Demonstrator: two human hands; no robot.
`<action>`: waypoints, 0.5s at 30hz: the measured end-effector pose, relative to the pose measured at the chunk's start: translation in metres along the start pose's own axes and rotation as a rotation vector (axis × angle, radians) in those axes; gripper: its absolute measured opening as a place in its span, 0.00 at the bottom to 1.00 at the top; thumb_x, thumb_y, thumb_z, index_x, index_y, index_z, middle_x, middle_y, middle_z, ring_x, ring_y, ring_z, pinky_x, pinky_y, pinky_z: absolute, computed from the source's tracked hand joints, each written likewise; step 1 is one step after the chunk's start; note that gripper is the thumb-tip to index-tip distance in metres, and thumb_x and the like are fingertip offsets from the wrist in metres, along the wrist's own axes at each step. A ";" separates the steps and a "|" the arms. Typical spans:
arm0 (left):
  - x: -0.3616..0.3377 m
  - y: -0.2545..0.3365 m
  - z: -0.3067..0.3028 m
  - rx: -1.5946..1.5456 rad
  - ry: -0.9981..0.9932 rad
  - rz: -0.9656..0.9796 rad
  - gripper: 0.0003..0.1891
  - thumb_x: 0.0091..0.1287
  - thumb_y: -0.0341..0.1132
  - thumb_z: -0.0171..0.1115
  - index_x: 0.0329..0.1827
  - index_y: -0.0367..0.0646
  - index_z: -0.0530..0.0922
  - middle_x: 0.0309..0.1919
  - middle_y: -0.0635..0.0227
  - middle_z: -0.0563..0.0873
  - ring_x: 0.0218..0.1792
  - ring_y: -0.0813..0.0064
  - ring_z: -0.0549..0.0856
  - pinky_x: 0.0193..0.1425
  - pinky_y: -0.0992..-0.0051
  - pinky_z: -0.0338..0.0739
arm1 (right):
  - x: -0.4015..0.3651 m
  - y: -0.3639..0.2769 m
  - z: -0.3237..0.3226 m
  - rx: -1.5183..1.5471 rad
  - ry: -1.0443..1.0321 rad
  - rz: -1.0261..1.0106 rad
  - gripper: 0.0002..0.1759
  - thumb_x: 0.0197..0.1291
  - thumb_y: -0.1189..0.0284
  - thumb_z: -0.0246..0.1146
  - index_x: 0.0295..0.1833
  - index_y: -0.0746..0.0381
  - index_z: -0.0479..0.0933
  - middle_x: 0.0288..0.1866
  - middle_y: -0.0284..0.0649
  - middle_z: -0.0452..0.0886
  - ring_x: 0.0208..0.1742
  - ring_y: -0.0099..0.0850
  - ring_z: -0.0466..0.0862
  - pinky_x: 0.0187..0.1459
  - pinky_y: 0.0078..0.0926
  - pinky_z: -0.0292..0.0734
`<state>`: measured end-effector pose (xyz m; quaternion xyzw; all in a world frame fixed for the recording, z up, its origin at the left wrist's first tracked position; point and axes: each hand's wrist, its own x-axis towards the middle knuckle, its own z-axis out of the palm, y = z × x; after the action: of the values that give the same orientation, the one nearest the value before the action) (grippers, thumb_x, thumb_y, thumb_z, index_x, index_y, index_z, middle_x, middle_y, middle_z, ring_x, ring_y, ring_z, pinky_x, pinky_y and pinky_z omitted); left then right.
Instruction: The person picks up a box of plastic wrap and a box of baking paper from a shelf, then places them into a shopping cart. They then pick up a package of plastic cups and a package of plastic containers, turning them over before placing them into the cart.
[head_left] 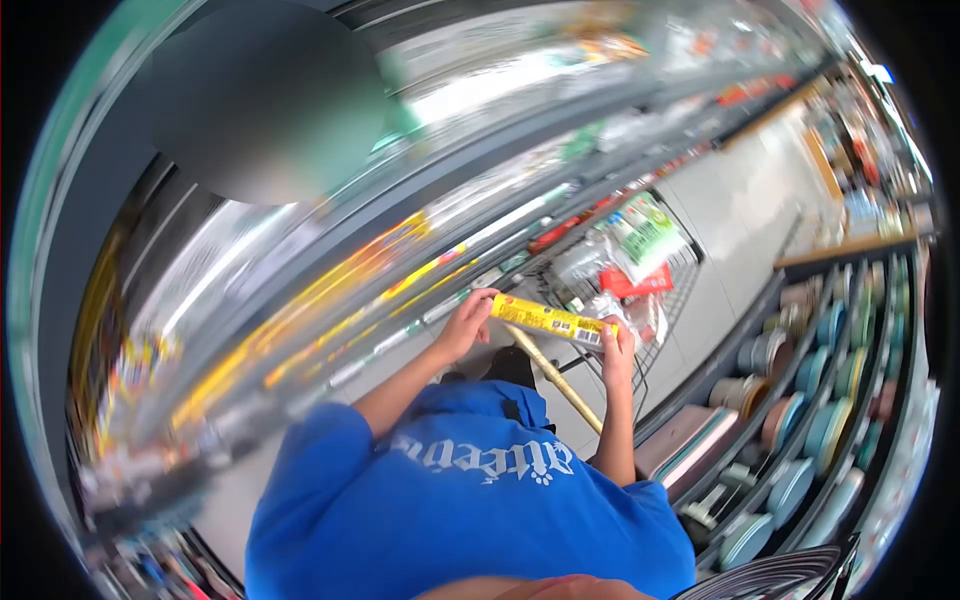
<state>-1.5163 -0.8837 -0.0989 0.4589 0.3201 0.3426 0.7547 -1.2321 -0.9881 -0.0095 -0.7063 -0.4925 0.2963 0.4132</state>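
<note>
A long, narrow yellow box (550, 320) with printed text and a barcode is held lengthwise between my two hands. My left hand (466, 326) is closed around its left end, and my right hand (618, 350) grips the right end near the barcode. The box is above the handle (556, 376) of a wire shopping cart (655, 350). Inside the cart lie a green-and-white package (645, 238), a red package (636, 281) and clear plastic bags (585, 262).
Left, a tall shelf unit (330, 240) is smeared by motion, with yellow boxes (300, 320) along it. Right, shelves carry bowls and plates (830, 430) and pink boxes (690, 440). Pale floor tiles (745, 200) run between them.
</note>
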 end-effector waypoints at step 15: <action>-0.168 -0.073 -0.148 0.228 0.979 0.015 0.22 0.68 0.33 0.69 0.61 0.36 0.72 0.48 0.60 0.84 0.47 0.74 0.83 0.50 0.74 0.80 | -0.017 -0.024 0.251 -0.045 -0.700 -0.236 0.26 0.70 0.76 0.60 0.72 0.62 0.67 0.56 0.44 0.79 0.47 0.23 0.80 0.49 0.26 0.78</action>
<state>-1.7123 -0.9748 -0.1923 0.3262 0.6687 0.4860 0.4585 -1.4562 -0.9271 -0.1093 -0.5093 -0.6885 0.4596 0.2355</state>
